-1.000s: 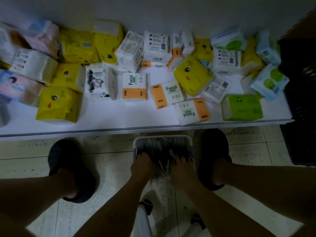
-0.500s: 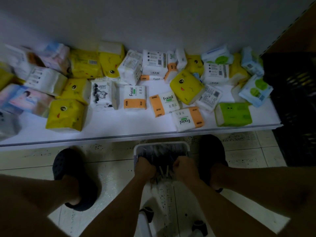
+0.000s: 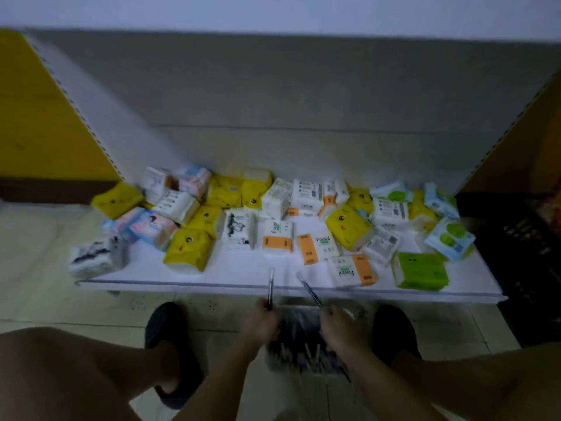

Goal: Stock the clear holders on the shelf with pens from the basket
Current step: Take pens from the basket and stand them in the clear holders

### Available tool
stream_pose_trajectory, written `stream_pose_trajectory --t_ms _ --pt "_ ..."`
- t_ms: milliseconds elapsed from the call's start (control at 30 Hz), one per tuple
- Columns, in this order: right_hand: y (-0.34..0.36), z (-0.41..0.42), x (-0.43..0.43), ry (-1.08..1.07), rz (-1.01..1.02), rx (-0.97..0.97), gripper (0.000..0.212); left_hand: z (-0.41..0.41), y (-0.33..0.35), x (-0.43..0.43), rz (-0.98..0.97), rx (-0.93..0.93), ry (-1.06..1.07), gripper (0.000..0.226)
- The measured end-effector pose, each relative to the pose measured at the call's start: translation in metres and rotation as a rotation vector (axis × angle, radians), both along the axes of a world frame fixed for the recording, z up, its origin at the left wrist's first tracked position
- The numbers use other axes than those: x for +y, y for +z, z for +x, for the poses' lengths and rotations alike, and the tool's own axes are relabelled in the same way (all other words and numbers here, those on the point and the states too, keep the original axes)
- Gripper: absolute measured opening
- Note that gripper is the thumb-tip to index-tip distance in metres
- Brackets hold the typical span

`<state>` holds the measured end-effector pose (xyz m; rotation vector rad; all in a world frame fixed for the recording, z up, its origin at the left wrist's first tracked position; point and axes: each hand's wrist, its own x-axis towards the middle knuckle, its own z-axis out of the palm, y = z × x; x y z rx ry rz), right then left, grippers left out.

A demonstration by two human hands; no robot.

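**A pen in each hand over the basket**

The basket (image 3: 294, 305) sits on the floor between two dark shoes (image 3: 165, 323), packed with pens (image 3: 299, 332). Above it, the left hand (image 3: 261, 322) grips one upright pen (image 3: 270, 285) and the right hand (image 3: 337, 326) grips a tilted pen (image 3: 309, 289). Just beyond, a low white shelf (image 3: 243, 268) carries scattered tissue packs (image 3: 277, 238). The pale tiled floor (image 3: 91, 308) is dimly lit.

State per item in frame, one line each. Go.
Left hand: grips left pen, raised above the basket.
Right hand: grips right pen, which tilts left.
Basket: on the floor, full of pens.
Shelf: carries jumbled tissue packs.
Holders: not in view.
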<state>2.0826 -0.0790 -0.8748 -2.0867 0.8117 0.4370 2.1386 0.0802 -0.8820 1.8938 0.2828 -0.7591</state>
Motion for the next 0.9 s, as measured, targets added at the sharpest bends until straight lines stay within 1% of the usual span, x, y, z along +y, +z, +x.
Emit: stream_pose_trajectory --t_ms 100,200,233,300,367,433,500,567,600,633,700,767,833,900 --pt "0.032 0.016 0.031 0.056 0.055 -0.260 0.039 0.015 0.033 0.016 0.127 -0.187 0.092 0.016" --pt "0.065 0.032 0.066 0.050 0.241 -0.477 0.029 0.022 0.074 0.037 0.114 -0.404 0.142 0.034" --pt "0.079 0.036 0.077 0.077 0.320 -0.516 0.024 0.024 0.089 0.045 0.099 -0.497 0.143 0.035" --pt "0.107 0.046 0.097 0.134 0.459 -0.587 0.022 0.027 0.121 0.062 0.029 -0.666 0.156 0.029" --pt "0.136 0.057 0.114 0.176 0.514 -0.664 0.020 0.032 0.155 0.077 -0.050 -0.784 0.180 0.021" --pt "0.164 0.068 0.128 0.233 0.504 -0.723 0.018 0.037 0.188 0.089 -0.138 -0.836 0.225 0.016" --pt "0.193 0.078 0.141 0.281 0.503 -0.782 0.017 0.042 0.218 0.100 -0.177 -0.876 0.284 0.011" --pt "0.225 0.086 0.151 0.326 0.475 -0.885 0.023 0.046 0.250 0.111 -0.229 -0.948 0.332 0.014" --pt "0.242 0.090 0.155 0.349 0.453 -0.946 0.020 0.048 0.268 0.116 -0.253 -0.996 0.341 0.017" --pt "0.259 0.095 0.159 0.371 0.437 -0.997 0.015 0.050 0.286 0.121 -0.261 -1.044 0.338 0.020" --pt "0.292 0.102 0.167 0.402 0.394 -1.065 0.022 0.055 0.321 0.132 -0.288 -1.129 0.302 0.020" --pt "0.322 0.110 0.173 0.401 0.420 -1.086 0.025 0.060 0.353 0.140 -0.361 -1.184 0.270 0.016" --pt "0.354 0.116 0.180 0.404 0.466 -1.124 0.021 0.067 0.381 0.147 -0.419 -1.200 0.290 0.012" --pt "0.383 0.123 0.185 0.426 0.373 -1.208 0.015 0.077 0.408 0.154 -0.454 -1.216 0.323 0.009"
